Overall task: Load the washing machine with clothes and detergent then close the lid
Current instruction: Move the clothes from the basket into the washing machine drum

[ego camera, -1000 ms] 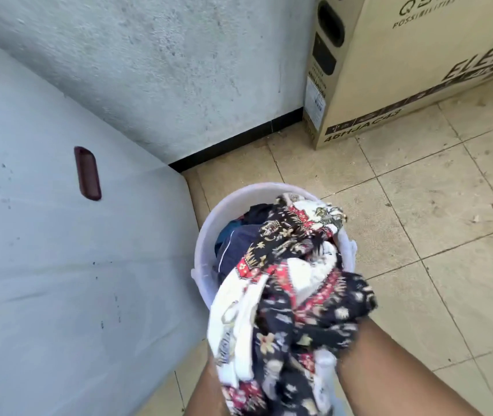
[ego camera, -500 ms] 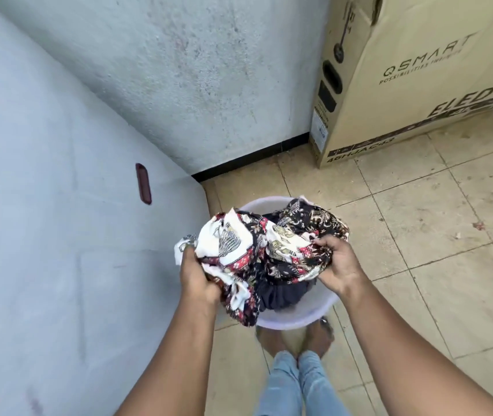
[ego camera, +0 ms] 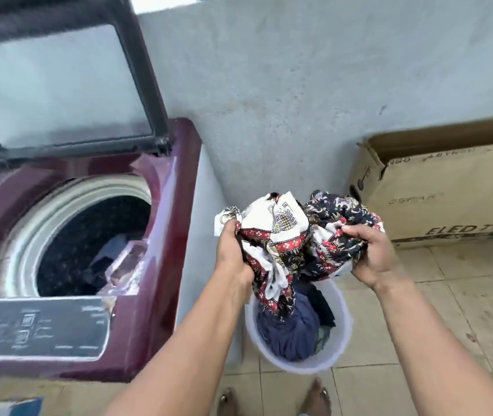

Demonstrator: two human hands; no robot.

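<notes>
A patterned black, white and red garment (ego camera: 287, 235) is bunched up above a white laundry bucket (ego camera: 342, 340). My left hand (ego camera: 231, 250) grips its left end and my right hand (ego camera: 371, 256) grips its right end. Dark blue clothes (ego camera: 287, 325) lie in the bucket below. To the left stands a maroon top-load washing machine (ego camera: 167, 235) with its glass lid (ego camera: 59, 85) raised. Some cloth (ego camera: 113, 250) lies inside its dark drum.
A cardboard TV box (ego camera: 449, 193) leans on the grey wall at the right. The machine's grey control panel (ego camera: 35, 325) faces me at the front. My feet (ego camera: 317, 400) stand on beige floor tiles just before the bucket.
Both hands have lifted the patterned garment higher, clear of the bucket. The view has swung up and left, so the open washing machine now shows.
</notes>
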